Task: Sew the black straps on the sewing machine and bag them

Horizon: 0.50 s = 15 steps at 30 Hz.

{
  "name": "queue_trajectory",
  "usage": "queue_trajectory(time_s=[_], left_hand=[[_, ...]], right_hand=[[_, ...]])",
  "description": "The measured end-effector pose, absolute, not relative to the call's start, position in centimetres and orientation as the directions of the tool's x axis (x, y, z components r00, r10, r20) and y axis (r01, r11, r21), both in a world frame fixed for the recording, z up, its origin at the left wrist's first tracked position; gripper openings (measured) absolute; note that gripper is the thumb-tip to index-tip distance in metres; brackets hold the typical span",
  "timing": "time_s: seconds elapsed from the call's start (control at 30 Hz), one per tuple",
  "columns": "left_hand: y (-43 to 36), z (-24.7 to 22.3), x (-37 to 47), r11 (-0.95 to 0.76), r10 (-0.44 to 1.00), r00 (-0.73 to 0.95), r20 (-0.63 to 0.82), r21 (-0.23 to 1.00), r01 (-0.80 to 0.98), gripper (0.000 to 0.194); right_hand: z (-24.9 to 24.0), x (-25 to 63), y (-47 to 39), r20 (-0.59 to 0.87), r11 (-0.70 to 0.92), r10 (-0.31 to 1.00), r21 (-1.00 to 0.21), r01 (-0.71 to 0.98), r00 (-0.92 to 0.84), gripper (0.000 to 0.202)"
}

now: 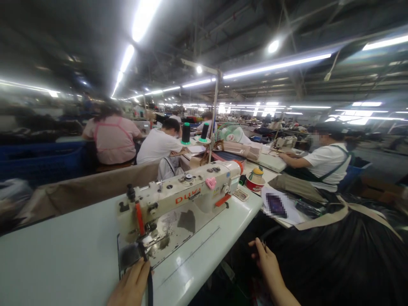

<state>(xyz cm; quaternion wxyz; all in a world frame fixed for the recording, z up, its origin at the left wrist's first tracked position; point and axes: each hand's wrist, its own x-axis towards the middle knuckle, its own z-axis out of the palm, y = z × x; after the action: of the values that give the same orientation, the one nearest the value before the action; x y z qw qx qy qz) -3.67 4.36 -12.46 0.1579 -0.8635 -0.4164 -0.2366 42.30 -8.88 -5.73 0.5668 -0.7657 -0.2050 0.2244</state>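
Note:
My left hand [132,280] is at the front of the sewing machine [191,191], closed with its fingertips on a narrow black strip [150,287]. The strip runs up to the presser foot and hangs down past my fingers; my thumb is hidden. Beyond the table's right edge, my right hand [266,261] is raised with its fingers bent together. Something thin and dark shows at its fingertips, too small to name. A large gathered black cloth [344,255] with a beige band lies right beside this hand.
Spools of black thread [185,133] stand behind the machine. A red tin [255,183] and a small tray [241,194] sit near its right end. A co-worker [331,161] sews at the right; others sit ahead. A blue bin [41,161] stands left, and a green fan [231,132] behind.

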Motion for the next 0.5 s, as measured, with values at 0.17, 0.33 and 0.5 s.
queue_trajectory(time_s=[0.17,0.33,0.5], left_hand=[[3.2,-10.8,-3.0,-0.570,0.686,0.502,0.526,-0.039,0.820,0.061],[2.4,-8.4,-2.2,-0.532,0.781,0.484,0.394,0.014,0.847,0.069],[1.8,-6.7,-1.0,-0.496,0.818,0.468,0.335,-0.002,0.868,0.071]], right_hand=[[-3.0,37.9,-7.7,0.126,-0.140,0.687,-0.943,0.300,0.716,0.059],[0.0,34.2,-7.7,0.219,-0.039,0.864,-0.868,0.494,0.453,0.055],[0.6,31.5,-7.9,0.156,0.076,0.983,-0.820,0.567,0.094,0.051]])
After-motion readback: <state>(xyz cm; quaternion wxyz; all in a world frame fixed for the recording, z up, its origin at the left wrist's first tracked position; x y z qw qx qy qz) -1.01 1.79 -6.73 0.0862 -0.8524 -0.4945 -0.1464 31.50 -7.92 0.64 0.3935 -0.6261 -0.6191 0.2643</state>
